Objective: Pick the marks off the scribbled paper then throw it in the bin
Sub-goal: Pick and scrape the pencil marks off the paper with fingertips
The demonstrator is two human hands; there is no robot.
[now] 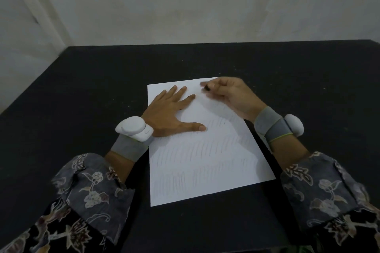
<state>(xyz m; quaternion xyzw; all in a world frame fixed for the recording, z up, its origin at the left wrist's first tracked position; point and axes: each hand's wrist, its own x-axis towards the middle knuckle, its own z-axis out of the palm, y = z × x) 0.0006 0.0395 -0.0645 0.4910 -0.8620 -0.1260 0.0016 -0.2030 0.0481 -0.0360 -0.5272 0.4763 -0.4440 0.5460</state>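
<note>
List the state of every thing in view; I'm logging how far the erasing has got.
paper: flat on the table, pencil strokes on its near part, far part mostly clean
left hand: fingers spread, pressing the paper down
right hand: pinching a small dark eraser at the paper's far edge
table: dark, bearing the paper

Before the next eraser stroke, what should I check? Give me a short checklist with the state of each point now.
1. Left hand lies flat on the paper: ok.
2. Right hand pinches a small dark eraser: ok.
3. Eraser touching the paper: cannot tell.
4. Paper lies flat on the table: ok.
5. Marks all gone: not ok, pencil strokes fill the near half.
6. Bin within reach: cannot tell, none in view.
</note>
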